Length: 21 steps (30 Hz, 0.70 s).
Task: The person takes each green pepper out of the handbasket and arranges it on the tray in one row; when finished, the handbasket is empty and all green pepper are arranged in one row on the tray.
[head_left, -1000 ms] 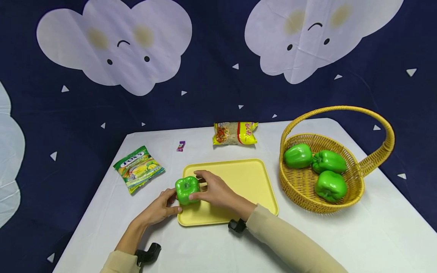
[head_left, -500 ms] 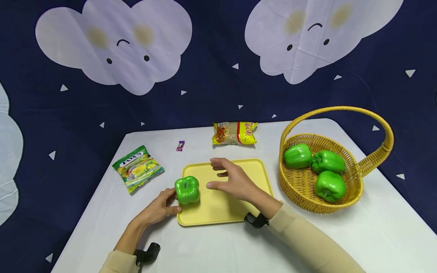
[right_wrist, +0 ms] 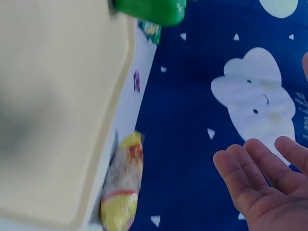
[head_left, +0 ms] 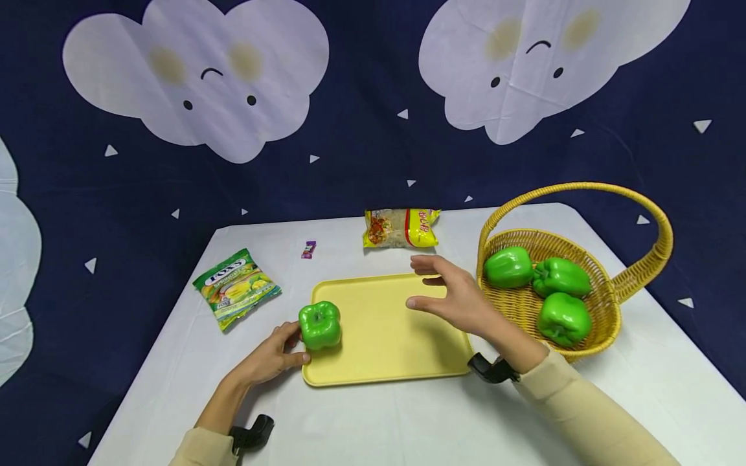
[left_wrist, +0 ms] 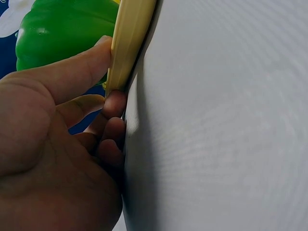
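Note:
A green bell pepper (head_left: 320,325) sits upright on the left end of a yellow tray (head_left: 384,372). My left hand (head_left: 269,355) holds the tray's left edge beside the pepper. In the left wrist view its thumb (left_wrist: 91,57) lies against the tray's rim (left_wrist: 129,43), with the fingertips curled at the outer side below. Over the tray's right end hovers my right hand (head_left: 454,298), fingers spread and nothing between them. To its right is a wicker basket (head_left: 513,346) with a tall handle, holding three green bell peppers (head_left: 564,318).
A green candy bag (head_left: 237,288) lies on the white table (head_left: 326,427) left of the tray. Behind the tray are a small purple wrapped candy (head_left: 309,250) and a yellow-ended food packet (head_left: 401,228). A dark blue cloth with clouds hangs behind the table.
My right hand has let go of the pepper on the tray and moved right, toward the basket. The pepper and my left hand have stayed in place.

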{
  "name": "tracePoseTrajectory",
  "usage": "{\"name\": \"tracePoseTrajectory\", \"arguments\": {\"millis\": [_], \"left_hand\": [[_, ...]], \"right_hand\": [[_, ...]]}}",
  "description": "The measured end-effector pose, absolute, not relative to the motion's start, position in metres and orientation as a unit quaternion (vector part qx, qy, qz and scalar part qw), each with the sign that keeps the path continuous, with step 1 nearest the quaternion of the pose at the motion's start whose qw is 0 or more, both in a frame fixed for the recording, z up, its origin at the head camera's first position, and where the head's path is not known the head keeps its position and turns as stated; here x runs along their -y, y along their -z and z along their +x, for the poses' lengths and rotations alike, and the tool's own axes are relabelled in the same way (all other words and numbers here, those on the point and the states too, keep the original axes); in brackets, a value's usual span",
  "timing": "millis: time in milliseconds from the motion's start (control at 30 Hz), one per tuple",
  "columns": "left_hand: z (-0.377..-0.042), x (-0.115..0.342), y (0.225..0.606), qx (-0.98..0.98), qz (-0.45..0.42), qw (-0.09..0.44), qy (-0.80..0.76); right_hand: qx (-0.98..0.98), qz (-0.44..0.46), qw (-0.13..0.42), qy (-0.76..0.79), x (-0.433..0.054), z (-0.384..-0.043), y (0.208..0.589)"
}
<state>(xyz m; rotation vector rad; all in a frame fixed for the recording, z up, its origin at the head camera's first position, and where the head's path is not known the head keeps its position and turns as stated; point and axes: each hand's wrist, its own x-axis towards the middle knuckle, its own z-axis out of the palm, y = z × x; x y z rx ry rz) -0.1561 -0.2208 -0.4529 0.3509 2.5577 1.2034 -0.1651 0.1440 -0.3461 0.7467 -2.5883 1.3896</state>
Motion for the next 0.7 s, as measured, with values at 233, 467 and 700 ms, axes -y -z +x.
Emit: {"name": "tracePoseTrajectory", "arguments": {"millis": [233,467,700], "left_hand": [[-0.156,0.221,0.452,-0.887,0.123,0.148,-0.42],[-0.155,0.221,0.451,-0.885,0.124,0.146,-0.425],[-0.156,0.221,0.452,-0.884,0.122,0.15,-0.425]], "right_hand": [[0.882,0.204,0.065,-0.42,-0.18,-0.162,0.34],[0.904,0.175,0.061,-0.386,-0.207,-0.156,0.331],[0.917,0.17,0.077,-0.353,-0.235,-0.15,0.332]]}}
